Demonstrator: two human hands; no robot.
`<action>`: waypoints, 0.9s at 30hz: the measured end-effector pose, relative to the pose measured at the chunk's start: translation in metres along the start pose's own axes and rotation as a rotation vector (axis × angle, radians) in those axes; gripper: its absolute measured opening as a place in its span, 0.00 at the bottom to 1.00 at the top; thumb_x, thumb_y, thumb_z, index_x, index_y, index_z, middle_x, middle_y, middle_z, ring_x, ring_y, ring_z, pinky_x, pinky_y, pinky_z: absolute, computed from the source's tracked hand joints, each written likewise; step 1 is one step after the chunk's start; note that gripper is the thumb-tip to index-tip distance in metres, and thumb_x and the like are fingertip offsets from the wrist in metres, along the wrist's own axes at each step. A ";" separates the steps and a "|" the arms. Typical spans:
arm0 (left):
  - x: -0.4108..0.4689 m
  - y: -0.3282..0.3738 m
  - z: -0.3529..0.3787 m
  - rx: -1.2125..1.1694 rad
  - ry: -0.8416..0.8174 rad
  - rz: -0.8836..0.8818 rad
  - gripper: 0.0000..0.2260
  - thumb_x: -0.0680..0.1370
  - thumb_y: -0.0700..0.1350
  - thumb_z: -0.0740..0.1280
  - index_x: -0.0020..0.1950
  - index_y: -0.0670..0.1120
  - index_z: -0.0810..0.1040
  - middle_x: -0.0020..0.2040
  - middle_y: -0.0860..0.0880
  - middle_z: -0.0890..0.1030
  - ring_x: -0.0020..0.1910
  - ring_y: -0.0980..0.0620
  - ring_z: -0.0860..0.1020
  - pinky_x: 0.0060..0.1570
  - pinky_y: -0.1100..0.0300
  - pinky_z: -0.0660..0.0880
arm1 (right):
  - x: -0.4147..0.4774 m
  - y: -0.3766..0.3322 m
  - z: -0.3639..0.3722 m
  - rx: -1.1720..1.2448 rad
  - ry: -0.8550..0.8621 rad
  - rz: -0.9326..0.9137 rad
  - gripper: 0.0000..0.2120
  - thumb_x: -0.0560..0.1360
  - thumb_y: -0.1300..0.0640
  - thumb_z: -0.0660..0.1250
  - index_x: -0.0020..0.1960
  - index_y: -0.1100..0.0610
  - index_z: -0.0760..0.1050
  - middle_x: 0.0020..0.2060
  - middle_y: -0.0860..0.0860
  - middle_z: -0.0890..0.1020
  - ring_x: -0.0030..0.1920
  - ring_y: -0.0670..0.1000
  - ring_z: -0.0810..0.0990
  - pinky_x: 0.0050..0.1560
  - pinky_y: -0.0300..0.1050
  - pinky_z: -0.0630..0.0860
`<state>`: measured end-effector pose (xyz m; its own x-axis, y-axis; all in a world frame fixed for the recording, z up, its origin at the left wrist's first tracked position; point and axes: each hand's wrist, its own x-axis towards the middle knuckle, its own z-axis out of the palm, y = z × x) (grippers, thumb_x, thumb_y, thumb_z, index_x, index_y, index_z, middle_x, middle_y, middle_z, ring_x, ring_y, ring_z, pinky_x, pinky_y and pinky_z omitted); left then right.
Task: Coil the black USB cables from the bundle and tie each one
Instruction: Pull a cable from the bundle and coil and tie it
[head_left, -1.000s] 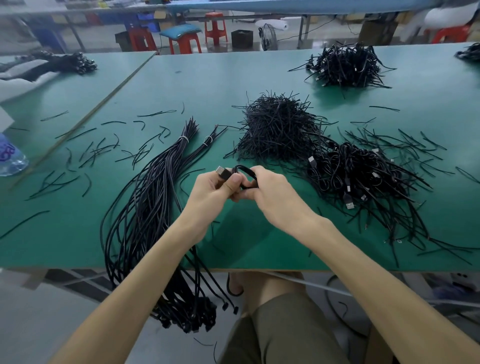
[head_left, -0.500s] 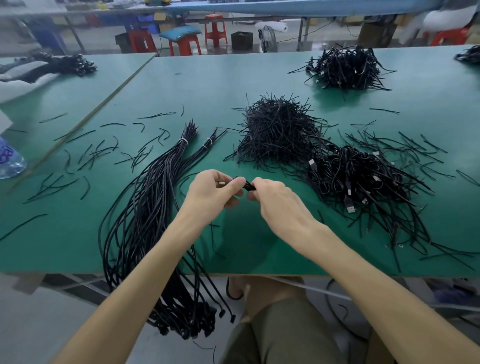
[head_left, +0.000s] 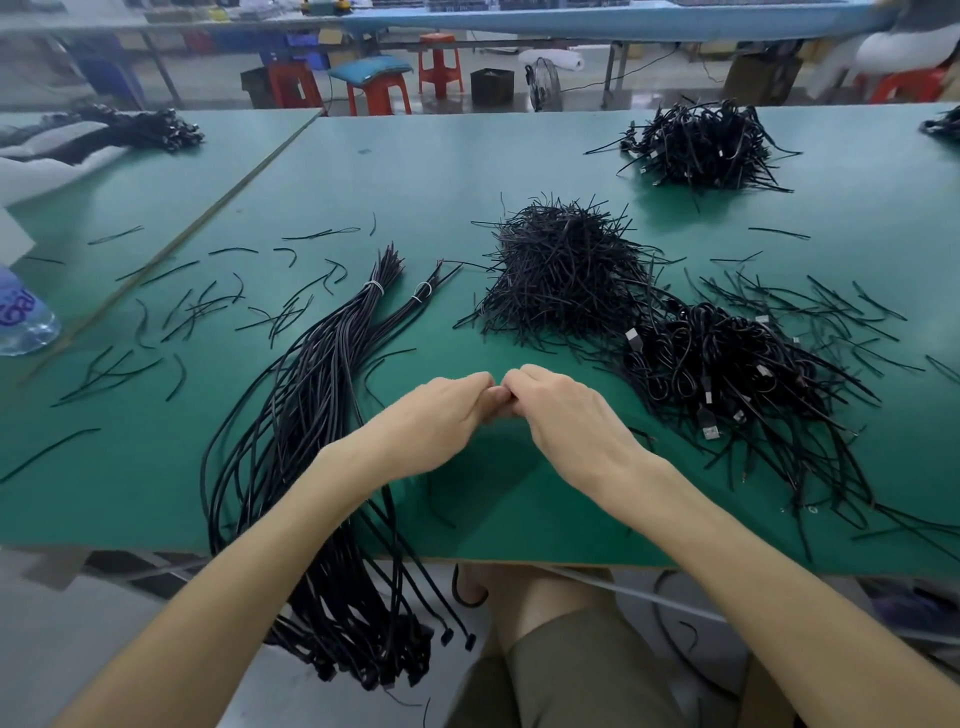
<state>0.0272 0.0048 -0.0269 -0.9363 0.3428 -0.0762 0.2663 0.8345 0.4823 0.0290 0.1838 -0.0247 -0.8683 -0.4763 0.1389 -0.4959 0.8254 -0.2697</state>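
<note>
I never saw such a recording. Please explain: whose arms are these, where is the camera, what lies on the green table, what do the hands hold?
No machine here: a person works with bare hands, and a camera worn on the head looks down at them. On the green table lie a bundle of long black cables, left, a pile of short ties, middle, and a heap of coiled cables, right. The left hand and right hand meet with curled fingers; what they pinch is hidden.

Assy workshop: green benches (head_left: 441, 171), cable piles (head_left: 727, 364)
</note>
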 end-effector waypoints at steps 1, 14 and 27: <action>0.001 -0.002 0.002 0.021 0.053 -0.005 0.19 0.87 0.56 0.50 0.45 0.45 0.67 0.41 0.44 0.78 0.40 0.40 0.75 0.45 0.44 0.74 | 0.004 0.002 0.000 -0.011 0.024 -0.016 0.06 0.82 0.64 0.62 0.55 0.55 0.72 0.50 0.50 0.77 0.50 0.56 0.78 0.50 0.50 0.73; 0.026 -0.024 0.012 -0.752 0.416 -0.281 0.18 0.87 0.52 0.53 0.42 0.44 0.69 0.26 0.57 0.65 0.23 0.57 0.61 0.24 0.65 0.60 | 0.083 0.057 -0.005 0.047 0.354 0.451 0.14 0.80 0.56 0.69 0.63 0.60 0.73 0.61 0.58 0.76 0.62 0.59 0.71 0.63 0.52 0.66; 0.025 -0.026 0.013 -0.717 0.398 -0.266 0.20 0.87 0.54 0.53 0.43 0.44 0.71 0.28 0.58 0.66 0.24 0.59 0.62 0.25 0.68 0.60 | 0.088 0.056 -0.006 0.033 0.392 0.379 0.08 0.82 0.55 0.66 0.52 0.59 0.79 0.49 0.56 0.82 0.52 0.58 0.78 0.54 0.51 0.72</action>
<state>-0.0003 -0.0022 -0.0529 -0.9934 -0.1136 -0.0177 -0.0563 0.3460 0.9366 -0.0754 0.1900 -0.0218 -0.9295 0.0065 0.3689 -0.1519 0.9045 -0.3986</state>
